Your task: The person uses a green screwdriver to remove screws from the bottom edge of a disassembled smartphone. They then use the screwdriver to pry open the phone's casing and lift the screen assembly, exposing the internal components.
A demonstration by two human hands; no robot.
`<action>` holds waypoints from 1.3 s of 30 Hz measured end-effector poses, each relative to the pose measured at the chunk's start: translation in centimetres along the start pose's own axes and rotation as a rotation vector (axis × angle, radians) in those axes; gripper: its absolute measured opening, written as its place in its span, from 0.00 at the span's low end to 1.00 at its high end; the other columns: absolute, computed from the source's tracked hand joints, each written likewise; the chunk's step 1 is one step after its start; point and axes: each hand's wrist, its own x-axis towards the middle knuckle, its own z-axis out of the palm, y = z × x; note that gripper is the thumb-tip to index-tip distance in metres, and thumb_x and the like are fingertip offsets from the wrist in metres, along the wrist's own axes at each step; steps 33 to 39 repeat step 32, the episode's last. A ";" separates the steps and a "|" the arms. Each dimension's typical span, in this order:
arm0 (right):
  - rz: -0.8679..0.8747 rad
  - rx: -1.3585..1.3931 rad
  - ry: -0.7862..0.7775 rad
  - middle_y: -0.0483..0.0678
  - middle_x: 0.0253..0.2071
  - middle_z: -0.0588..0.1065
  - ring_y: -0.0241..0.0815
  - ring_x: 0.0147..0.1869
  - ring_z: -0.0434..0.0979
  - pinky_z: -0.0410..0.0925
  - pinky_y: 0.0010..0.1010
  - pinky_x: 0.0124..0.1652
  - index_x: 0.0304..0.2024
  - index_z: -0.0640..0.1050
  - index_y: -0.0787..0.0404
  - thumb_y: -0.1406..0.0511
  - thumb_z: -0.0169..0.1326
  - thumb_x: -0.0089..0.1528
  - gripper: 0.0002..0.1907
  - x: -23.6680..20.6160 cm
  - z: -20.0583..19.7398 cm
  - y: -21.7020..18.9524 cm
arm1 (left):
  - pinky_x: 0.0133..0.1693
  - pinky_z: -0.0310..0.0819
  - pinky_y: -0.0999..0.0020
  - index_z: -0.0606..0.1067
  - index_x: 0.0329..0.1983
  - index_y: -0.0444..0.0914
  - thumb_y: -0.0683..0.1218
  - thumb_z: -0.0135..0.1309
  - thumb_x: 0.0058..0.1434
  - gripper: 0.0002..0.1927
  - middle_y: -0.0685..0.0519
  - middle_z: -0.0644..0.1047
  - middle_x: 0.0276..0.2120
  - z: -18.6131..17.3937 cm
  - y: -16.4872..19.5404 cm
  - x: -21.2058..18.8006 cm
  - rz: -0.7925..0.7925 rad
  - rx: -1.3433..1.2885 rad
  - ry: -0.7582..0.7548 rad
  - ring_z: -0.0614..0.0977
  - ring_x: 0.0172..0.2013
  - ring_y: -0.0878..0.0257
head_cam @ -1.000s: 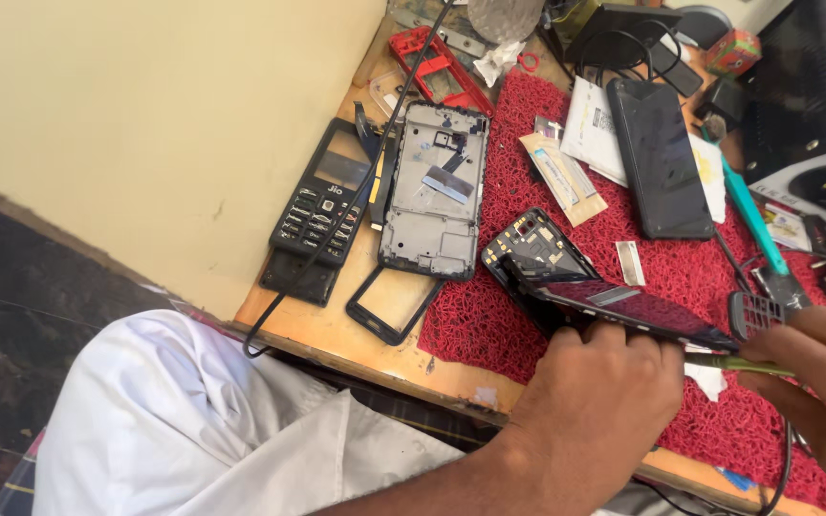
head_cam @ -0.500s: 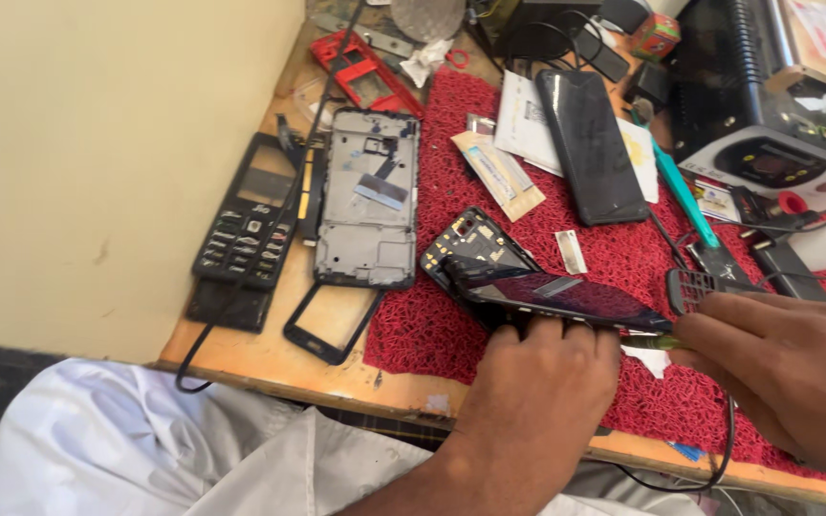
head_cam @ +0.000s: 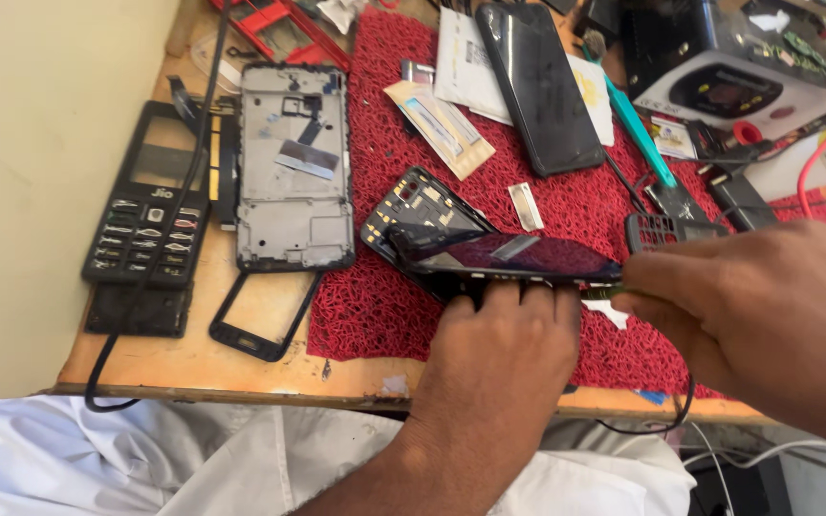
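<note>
Plain cream wall (head_cam: 40,115) on the left, meeting a worn wooden bench (head_cam: 193,368) with a chipped front edge. Red looped mat (head_cam: 375,306) laid over the benchtop. Even, soft daylight, with faint shadows.

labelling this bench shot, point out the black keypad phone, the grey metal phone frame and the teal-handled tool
black keypad phone (head_cam: 148,232): head view, on its keypad.
grey metal phone frame (head_cam: 293,205): head view, on the bare middle plate.
teal-handled tool (head_cam: 639,134): head view, on the handle's middle.
</note>
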 end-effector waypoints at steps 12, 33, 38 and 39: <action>0.273 0.173 0.122 0.52 0.23 0.78 0.57 0.29 0.79 0.72 0.48 0.34 0.37 0.86 0.52 0.50 0.57 0.63 0.16 -3.3 -0.3 -3.0 | 0.33 0.78 0.62 0.76 0.46 0.41 0.44 0.56 0.56 0.13 0.55 0.79 0.36 -0.3 0.5 0.0 -0.020 0.027 0.035 0.82 0.40 0.59; 0.389 0.648 0.565 0.59 0.32 0.77 0.54 0.34 0.77 0.69 0.44 0.38 0.53 0.81 0.65 0.67 0.61 0.64 0.16 0.1 18.5 -1.7 | 0.30 0.76 0.61 0.74 0.43 0.39 0.43 0.58 0.47 0.18 0.52 0.79 0.36 0.5 0.1 -1.2 -0.032 -0.076 0.060 0.81 0.39 0.56; 0.389 0.648 0.565 0.59 0.32 0.77 0.54 0.34 0.77 0.69 0.44 0.38 0.53 0.81 0.65 0.67 0.61 0.64 0.16 0.1 18.5 -1.7 | 0.30 0.76 0.61 0.74 0.43 0.39 0.43 0.58 0.47 0.18 0.52 0.79 0.36 0.5 0.1 -1.2 -0.032 -0.076 0.060 0.81 0.39 0.56; 0.389 0.648 0.565 0.59 0.32 0.77 0.54 0.34 0.77 0.69 0.44 0.38 0.53 0.81 0.65 0.67 0.61 0.64 0.16 0.1 18.5 -1.7 | 0.30 0.76 0.61 0.74 0.43 0.39 0.43 0.58 0.47 0.18 0.52 0.79 0.36 0.5 0.1 -1.2 -0.032 -0.076 0.060 0.81 0.39 0.56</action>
